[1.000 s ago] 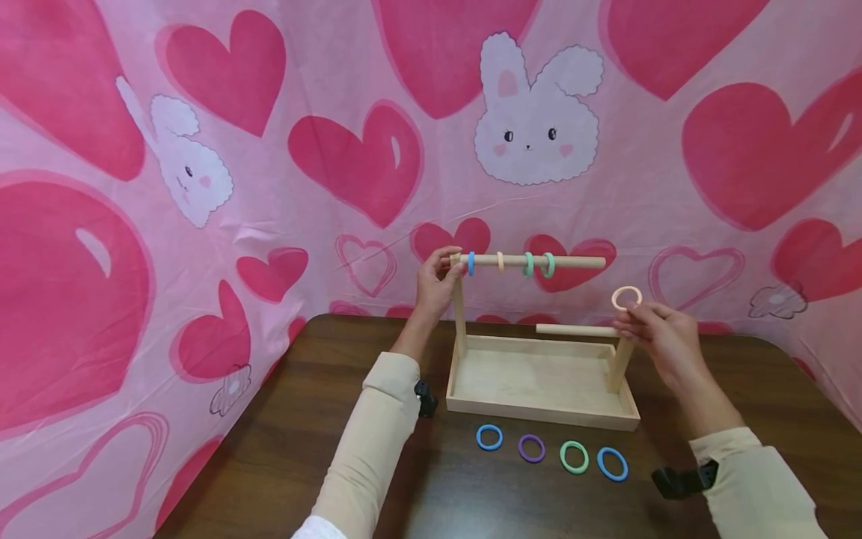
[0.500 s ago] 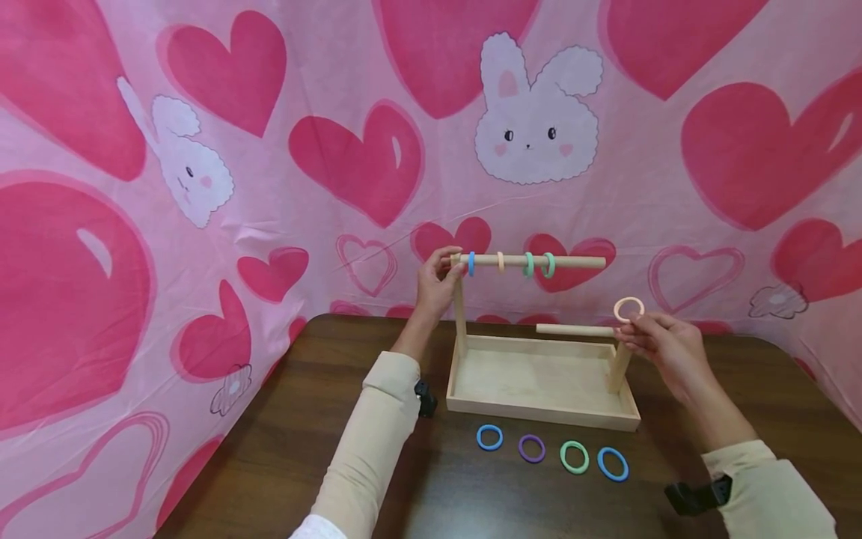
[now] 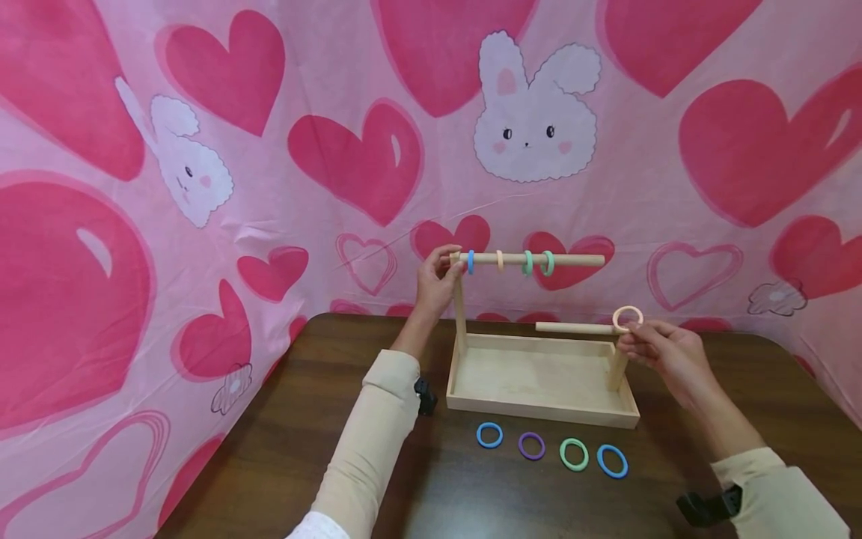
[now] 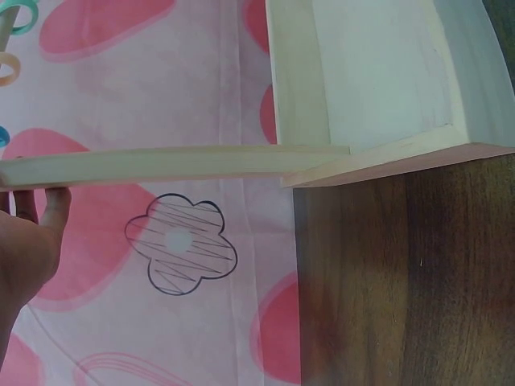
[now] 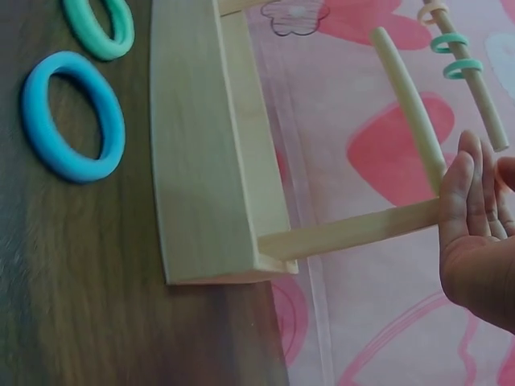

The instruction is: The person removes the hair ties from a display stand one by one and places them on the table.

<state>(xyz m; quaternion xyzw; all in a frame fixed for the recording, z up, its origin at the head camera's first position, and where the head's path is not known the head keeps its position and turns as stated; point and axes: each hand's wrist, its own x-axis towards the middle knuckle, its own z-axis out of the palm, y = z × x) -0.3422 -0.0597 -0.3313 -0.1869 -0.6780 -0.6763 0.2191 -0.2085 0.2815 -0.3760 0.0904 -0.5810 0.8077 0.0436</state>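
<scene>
Grips the top of the left post (image 3: 461, 314) with the left hand (image 3: 435, 286), with thumb and fingers curled round it. Pinches a cream ring (image 3: 615, 320) upright between thumb and fingers of the right hand (image 3: 670, 362), near the top of the right post (image 3: 616, 369); overlaps the right end of the lower rod (image 3: 572, 328) with it in the head view, but cannot tell if touching. Has four hung rings (image 3: 527, 265) on the upper rod (image 3: 581, 260) and four loose rings (image 3: 562, 454) in a row on the table (image 3: 337, 397), in front of the tray (image 3: 532, 370).

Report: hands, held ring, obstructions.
Left hand gripping tall post's top. Right hand pinching peach ring, not on lower peg. Peg's free end looks unobstructed.
</scene>
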